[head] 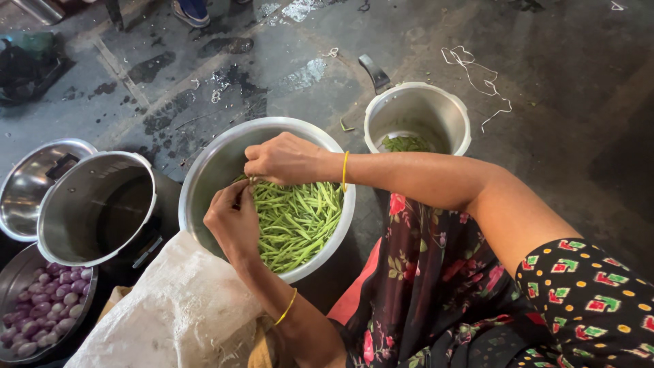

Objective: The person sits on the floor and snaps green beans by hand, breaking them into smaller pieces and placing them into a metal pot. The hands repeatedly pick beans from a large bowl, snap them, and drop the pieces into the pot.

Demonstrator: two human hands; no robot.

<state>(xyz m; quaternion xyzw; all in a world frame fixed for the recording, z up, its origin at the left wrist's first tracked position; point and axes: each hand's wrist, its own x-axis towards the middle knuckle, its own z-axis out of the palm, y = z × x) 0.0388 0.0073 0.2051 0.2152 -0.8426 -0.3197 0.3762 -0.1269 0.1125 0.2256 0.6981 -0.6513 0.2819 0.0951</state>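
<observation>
A large steel bowl (pixel 208 170) on the floor holds a heap of green beans (pixel 296 221). My left hand (pixel 233 219) is closed over beans at the bowl's near left side. My right hand (pixel 283 159) reaches across from the right and pinches beans at the top of the heap, just above my left hand. Both wrists wear a thin yellow bangle. Behind the bowl stands a smaller steel pot (pixel 417 116) with a black handle and some cut green pieces (pixel 405 143) at its bottom.
An empty steel pot (pixel 95 208) and a steel lid (pixel 30 184) lie at left. A steel dish of small purple onions (pixel 41 310) sits at bottom left. A white sack (pixel 177 313) covers my lap. Wet dark floor, string scraps (pixel 477 71), someone's shoe (pixel 191 12) at top.
</observation>
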